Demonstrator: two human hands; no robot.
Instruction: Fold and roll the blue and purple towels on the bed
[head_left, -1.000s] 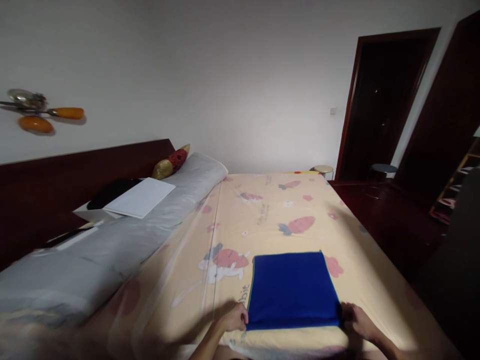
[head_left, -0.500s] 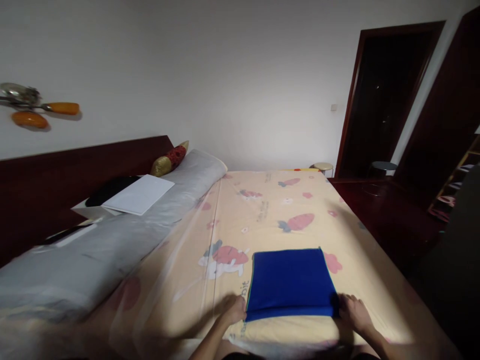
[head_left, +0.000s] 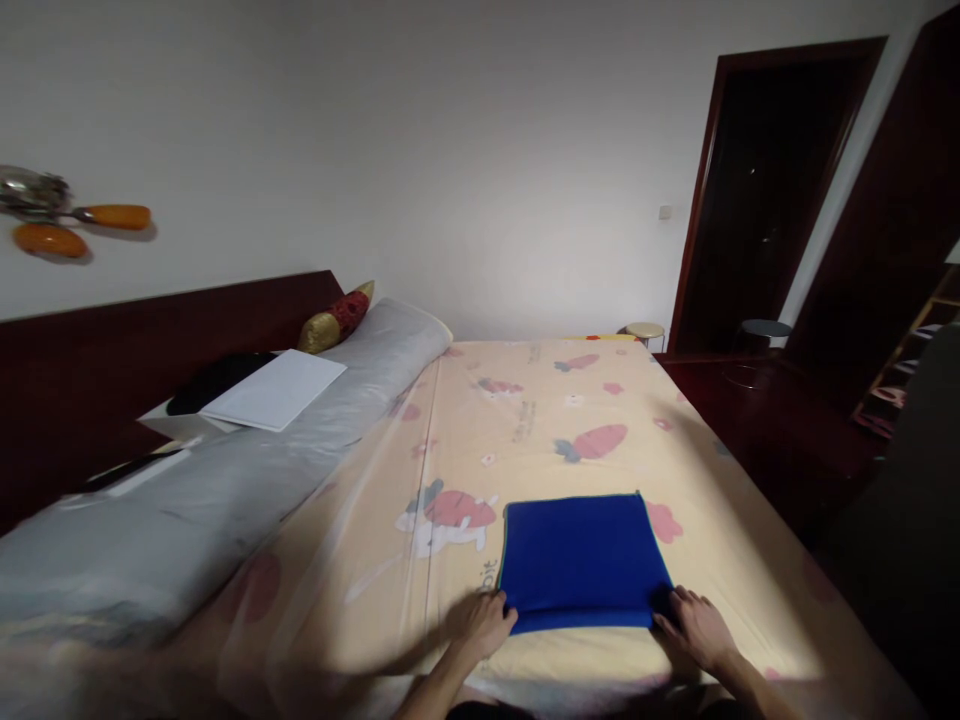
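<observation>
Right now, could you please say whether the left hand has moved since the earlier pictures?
Yes, the left hand has shifted rightward, judged against the printed rabbit.

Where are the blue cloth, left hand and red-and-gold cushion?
Blue cloth [head_left: 581, 553]: head view, middle of its flat upper surface.
Left hand [head_left: 489, 624]: head view, back of the hand.
Red-and-gold cushion [head_left: 345, 315]: head view, its red section.

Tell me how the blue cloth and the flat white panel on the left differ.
Colour: the blue cloth is deep blue with a thin green edging; the white panel is plain white.
Surface: the cloth is creased along its near edge, while the panel looks smooth.
Contact: the left hand and right hand touch the cloth's near corners; neither touches the panel.
Shared: both are flat and four-sided.
</observation>
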